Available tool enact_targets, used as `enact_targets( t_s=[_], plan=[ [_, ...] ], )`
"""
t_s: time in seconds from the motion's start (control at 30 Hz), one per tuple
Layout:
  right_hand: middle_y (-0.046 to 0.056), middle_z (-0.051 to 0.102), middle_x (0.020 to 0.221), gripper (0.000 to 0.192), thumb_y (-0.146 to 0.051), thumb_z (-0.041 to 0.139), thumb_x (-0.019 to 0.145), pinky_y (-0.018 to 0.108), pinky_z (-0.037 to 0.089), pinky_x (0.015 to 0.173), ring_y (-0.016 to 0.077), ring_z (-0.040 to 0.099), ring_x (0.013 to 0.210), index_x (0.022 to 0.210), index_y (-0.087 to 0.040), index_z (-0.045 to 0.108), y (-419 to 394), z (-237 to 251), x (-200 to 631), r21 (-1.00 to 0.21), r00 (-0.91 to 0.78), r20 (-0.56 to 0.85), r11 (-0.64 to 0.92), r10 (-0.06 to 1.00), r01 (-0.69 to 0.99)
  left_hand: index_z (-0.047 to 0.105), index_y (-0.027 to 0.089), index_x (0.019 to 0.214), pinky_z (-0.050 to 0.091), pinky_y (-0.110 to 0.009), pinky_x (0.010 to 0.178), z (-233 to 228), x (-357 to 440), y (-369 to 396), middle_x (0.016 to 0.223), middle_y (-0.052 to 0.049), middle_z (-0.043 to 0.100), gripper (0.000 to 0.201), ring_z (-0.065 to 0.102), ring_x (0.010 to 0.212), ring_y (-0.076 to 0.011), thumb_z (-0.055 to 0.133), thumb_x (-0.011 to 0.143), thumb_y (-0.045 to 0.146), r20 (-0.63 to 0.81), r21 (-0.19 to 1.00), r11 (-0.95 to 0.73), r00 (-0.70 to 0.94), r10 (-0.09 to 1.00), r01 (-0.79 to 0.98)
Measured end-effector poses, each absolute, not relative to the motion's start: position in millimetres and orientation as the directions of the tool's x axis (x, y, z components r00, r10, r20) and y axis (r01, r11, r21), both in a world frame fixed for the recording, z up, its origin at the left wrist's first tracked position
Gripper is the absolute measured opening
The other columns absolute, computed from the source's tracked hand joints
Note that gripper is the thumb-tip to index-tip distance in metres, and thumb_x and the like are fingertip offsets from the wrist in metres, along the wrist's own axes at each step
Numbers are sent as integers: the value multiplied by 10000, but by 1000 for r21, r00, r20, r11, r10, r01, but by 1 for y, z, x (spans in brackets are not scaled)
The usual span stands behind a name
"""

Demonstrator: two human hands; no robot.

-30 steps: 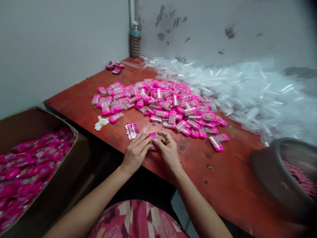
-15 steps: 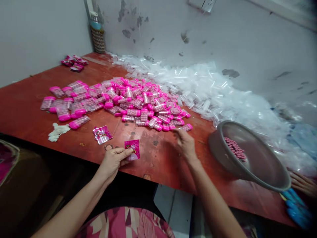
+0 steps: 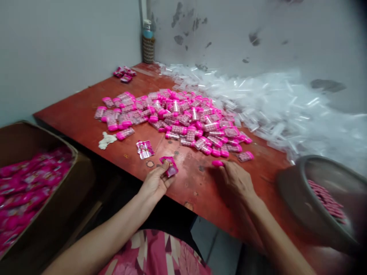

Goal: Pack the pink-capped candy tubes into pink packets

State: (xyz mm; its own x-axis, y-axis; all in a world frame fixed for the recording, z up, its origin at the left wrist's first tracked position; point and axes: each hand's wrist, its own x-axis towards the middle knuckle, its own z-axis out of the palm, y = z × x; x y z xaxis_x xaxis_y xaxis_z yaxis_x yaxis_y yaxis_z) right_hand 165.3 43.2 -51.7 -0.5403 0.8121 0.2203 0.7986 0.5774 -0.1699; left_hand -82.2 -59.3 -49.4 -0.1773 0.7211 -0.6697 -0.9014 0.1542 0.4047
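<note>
My left hand [image 3: 157, 181] pinches a small pink printed sachet [image 3: 171, 168] above the front edge of the red table. To the right, my right hand [image 3: 236, 177] is closed on a small container with a bright pink cap [image 3: 218, 163]; most of its body is hidden by my fingers. Behind both hands lies a heap of pink-capped clear containers [image 3: 190, 133] filled with small pink balls. Another pink sachet [image 3: 145, 149] rests on the table just left of my left hand.
Clear plastic pieces [image 3: 258, 103] are piled along the wall. At right a grey basin [image 3: 298, 202] holds pink beads [image 3: 327, 200]. An open carton [image 3: 75, 152] of pink packets stands at left. Crumpled white material [image 3: 107, 140] and more sachets [image 3: 125, 73] lie on the red table [image 3: 77, 110].
My right hand has come away from the heap with a pink-capped container. The sachet in my left hand has tilted. The view has swung left, bringing more of the carton into sight.
</note>
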Motion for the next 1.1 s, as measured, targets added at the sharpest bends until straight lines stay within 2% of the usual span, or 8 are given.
enact_targets(
  t_s=[0.07, 0.13, 0.23, 0.3, 0.43, 0.67, 0.9, 1.1],
  plan=[
    [77, 657, 903, 274, -337, 360, 870, 319, 466, 641, 219, 620, 765, 1037, -217, 543, 8, -47, 128, -470, -401, 180, 437, 898, 767, 585, 141, 745, 544, -288, 629, -49, -81, -58, 681, -13, 638, 60, 630, 636, -128, 631, 715, 167, -679, 380, 117, -191, 709, -918],
    [34, 657, 767, 247, -371, 374, 865, 285, 475, 560, 186, 617, 626, 990, -236, 538, -25, -42, 94, -742, -351, 50, 270, 935, 614, 579, 143, 743, 539, -304, 666, -49, -80, -56, 707, -15, 643, 71, 633, 674, -136, 638, 707, 157, -668, 362, 77, -201, 717, -929],
    [7, 629, 665, 254, -420, 393, 848, 251, 456, 408, 159, 574, 481, 979, -243, 520, -57, -41, 57, -930, -339, -159, -26, 927, 367, 571, 138, 726, 528, -254, 625, -48, -76, -56, 681, -10, 634, 82, 618, 620, -116, 647, 694, 137, -621, 360, 27, -219, 753, -932],
    [14, 631, 691, 251, -428, 418, 836, 254, 469, 413, 158, 577, 496, 972, -242, 518, -64, -46, 44, -954, -296, -189, -104, 936, 280, 557, 129, 682, 505, -211, 554, -48, -74, -57, 612, -2, 608, 113, 585, 539, -96, 667, 674, 154, -592, 373, 29, -214, 777, -927],
    [25, 639, 720, 225, -409, 480, 813, 281, 502, 503, 166, 595, 549, 944, -233, 530, -64, -55, 36, -963, -183, -146, -97, 972, 253, 531, 129, 641, 455, -192, 484, -48, -72, -60, 552, 16, 571, 209, 542, 478, -84, 715, 615, 224, -512, 456, 52, -214, 832, -888],
    [-7, 633, 745, 236, -356, 499, 819, 263, 515, 504, 145, 611, 567, 1006, -249, 404, -65, -58, 31, -989, -278, -145, -150, 950, 1, 542, 119, 647, 381, -197, 401, -43, -79, -67, 511, 21, 541, 269, 481, 406, -77, 705, 611, 329, -407, 626, 127, -183, 895, -769],
    [-16, 634, 692, 244, -296, 559, 789, 260, 521, 550, 137, 621, 573, 963, -228, 401, -63, -61, 30, -992, -195, 4, 28, 981, 120, 588, 100, 626, 403, -227, 416, -46, -84, -71, 470, 17, 518, 250, 482, 387, -89, 697, 615, 325, -371, 690, 218, -79, 925, -691],
    [-65, 584, 591, 172, -326, 503, 823, 213, 481, 396, 120, 587, 457, 871, -244, 360, -58, -59, 31, -960, -346, -178, -239, 921, -144, 626, 78, 628, 415, -238, 445, -48, -94, -71, 526, -42, 589, 239, 542, 451, -126, 675, 641, 311, -327, 764, 316, 84, 941, -562]
  ],
)
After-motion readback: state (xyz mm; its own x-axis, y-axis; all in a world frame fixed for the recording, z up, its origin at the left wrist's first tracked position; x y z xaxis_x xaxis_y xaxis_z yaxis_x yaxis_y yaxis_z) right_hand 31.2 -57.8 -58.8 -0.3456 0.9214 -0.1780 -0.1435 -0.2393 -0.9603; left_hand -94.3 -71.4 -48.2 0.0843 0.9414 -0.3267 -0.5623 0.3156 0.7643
